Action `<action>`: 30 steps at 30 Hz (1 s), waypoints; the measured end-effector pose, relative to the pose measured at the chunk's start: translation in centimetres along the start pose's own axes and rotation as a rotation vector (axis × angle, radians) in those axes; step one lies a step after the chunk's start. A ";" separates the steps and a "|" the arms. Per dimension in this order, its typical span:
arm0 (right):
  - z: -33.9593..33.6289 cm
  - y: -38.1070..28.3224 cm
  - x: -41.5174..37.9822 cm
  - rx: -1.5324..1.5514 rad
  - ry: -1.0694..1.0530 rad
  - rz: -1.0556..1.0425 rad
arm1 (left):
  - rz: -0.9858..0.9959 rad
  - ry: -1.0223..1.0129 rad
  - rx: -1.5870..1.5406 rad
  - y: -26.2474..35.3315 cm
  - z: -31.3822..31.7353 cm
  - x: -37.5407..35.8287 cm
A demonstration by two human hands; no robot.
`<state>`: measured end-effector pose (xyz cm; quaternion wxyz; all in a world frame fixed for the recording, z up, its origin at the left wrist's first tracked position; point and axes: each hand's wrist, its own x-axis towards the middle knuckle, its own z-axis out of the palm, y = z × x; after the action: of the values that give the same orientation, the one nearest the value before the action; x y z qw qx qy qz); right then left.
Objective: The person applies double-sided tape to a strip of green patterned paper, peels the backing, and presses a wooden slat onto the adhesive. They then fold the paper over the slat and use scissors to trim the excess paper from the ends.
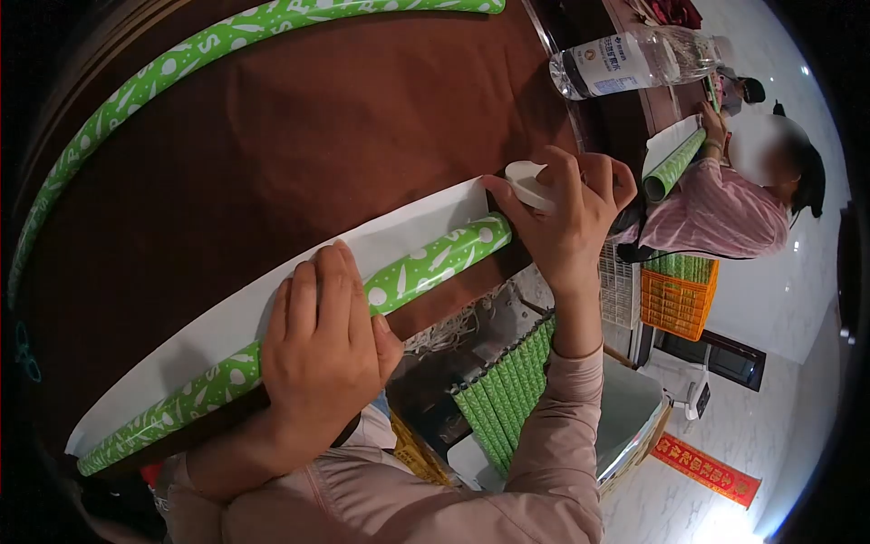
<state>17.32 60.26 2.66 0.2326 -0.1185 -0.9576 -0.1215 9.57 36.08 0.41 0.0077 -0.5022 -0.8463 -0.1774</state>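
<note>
A sheet of green patterned wrapping paper (439,265), partly rolled into a tube, lies slantwise along the near edge of the brown tabletop (381,118), its white underside (213,322) showing as a strip on the far side. My left hand (322,349) is wrapped over the middle of the tube, fingers on the white strip and thumb on the near side. At the tube's right end, my right hand (566,204) holds a small white roll (527,184) that looks like tape. Its thumb is by the sheet's corner; the other fingers are bent.
Another green paper tube (227,34) curves along the far edge. A water bottle (634,62) lies at the upper right. Below the table is a stack of green rolls (507,394). A co-worker (725,204) handles a green roll beside an orange crate (678,295).
</note>
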 end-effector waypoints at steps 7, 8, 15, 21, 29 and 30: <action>0.3 -0.6 -0.1 -0.088 0.003 -0.051 | -0.018 0.007 -0.036 0.1 -0.1 0.2; 0.3 -0.6 0.0 -0.084 0.008 -0.048 | -0.026 0.005 -0.049 0.1 -0.1 0.4; 0.0 -0.8 0.2 -0.097 -0.033 -0.068 | -0.018 -0.005 -0.034 0.4 -0.9 2.1; 0.0 -0.6 0.1 -0.090 -0.022 -0.079 | 0.106 -0.006 -0.132 0.1 -0.8 4.8; -0.1 -0.7 0.2 -0.100 -0.043 -0.101 | 0.246 -0.012 -0.201 -0.4 0.4 8.5; -0.1 -0.6 0.2 -0.090 -0.043 -0.100 | 0.244 -0.005 -0.200 -0.2 0.5 9.3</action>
<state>17.03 59.67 2.75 0.2002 -0.0834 -0.9607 -0.1732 4.85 43.98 1.66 -0.0229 -0.5999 -0.7572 -0.2572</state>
